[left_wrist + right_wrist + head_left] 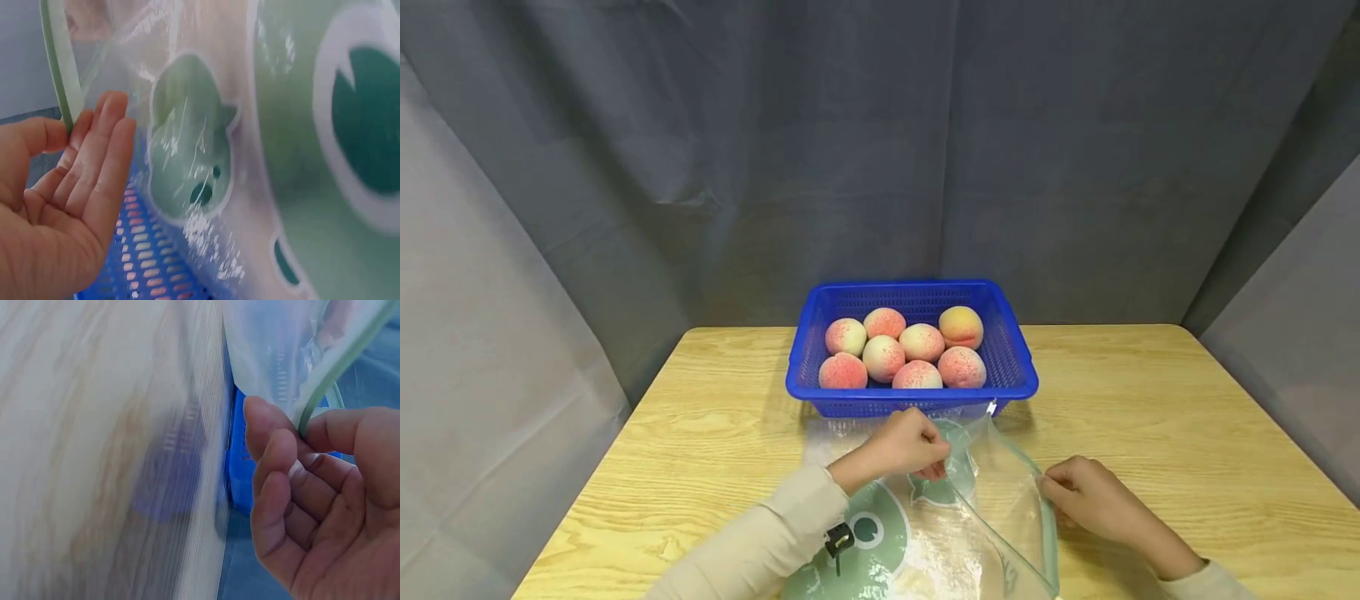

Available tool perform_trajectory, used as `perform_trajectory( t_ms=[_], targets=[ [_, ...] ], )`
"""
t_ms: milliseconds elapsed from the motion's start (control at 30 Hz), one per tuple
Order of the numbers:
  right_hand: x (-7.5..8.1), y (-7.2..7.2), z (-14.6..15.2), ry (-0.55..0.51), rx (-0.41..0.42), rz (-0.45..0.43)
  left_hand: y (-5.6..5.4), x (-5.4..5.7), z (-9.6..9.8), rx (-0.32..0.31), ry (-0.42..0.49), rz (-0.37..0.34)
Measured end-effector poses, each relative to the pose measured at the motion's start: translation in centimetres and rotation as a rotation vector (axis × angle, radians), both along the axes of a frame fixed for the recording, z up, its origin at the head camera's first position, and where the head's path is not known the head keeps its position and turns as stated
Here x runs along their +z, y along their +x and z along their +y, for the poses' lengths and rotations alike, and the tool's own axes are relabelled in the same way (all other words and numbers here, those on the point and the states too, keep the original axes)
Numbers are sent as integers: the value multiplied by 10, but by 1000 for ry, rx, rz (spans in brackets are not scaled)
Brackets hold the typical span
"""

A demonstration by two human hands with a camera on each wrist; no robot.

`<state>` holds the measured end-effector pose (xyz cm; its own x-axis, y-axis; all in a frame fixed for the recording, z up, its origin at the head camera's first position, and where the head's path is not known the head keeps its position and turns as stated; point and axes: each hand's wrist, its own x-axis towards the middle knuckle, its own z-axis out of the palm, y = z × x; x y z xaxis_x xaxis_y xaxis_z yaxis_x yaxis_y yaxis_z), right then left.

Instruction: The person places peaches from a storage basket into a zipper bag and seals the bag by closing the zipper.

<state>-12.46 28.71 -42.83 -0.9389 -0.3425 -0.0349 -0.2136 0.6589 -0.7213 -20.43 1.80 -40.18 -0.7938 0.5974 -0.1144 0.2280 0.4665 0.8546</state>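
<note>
A clear zip bag (940,542) with green cartoon prints lies in front of the basket, its green-edged mouth spread apart toward the right. My left hand (910,446) pinches one edge of that mouth between thumb and index finger; the left wrist view shows the green strip (56,69) in the pinch. On the opposite edge, my right hand (1086,500) pinches the other green strip (331,369), with the remaining fingers loosely curled. A white slider (992,407) sits at the far corner of the mouth. No fruit shows inside the bag.
Just beyond the bag stands a blue perforated basket (912,393) holding several peaches (883,358). The wooden table (700,450) extends to both sides. A dark grey curtain (880,167) hangs behind the table, with paler cloth at the left and right.
</note>
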Motion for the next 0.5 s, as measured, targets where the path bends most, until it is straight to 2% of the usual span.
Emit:
perform_trajectory(
  t_ms=[233, 400, 500],
  targets=[
    [-4, 1, -2, -57, 73, -13, 12, -12, 4, -48, 21, -139],
    [-9, 3, -1, -96, 138, -21, 22, -15, 5, -93, 28, -262],
    [-10, 3, -1, -84, 124, -25, 26, -15, 6, -113, 31, -324]
  ],
)
